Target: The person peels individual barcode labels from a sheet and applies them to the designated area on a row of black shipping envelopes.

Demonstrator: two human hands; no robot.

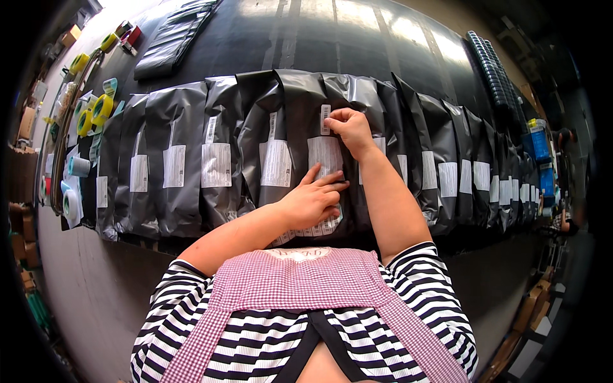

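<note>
A row of dark grey plastic mailing bags (255,121) lies overlapping along the black table, most with white printed labels (276,163). In front of me, my right hand (351,132) is pinched at the edge of a small barcode sticker (325,120) on one bag. Just below, my left hand (311,201) rests over the lower part of that bag's large shipping label (324,153), its upper fingers stretched out. A sheet of barcode stickers (332,225) comes out from under the left palm, apparently held by the lower fingers; the thumb is hidden.
Rolls of yellow tape (102,109) and a pale blue roll (79,166) stand at the table's left end. A stack of folded dark bags (175,41) lies at the far left. Bubble wrap (495,73) sits at the far right, near blue packages (540,143).
</note>
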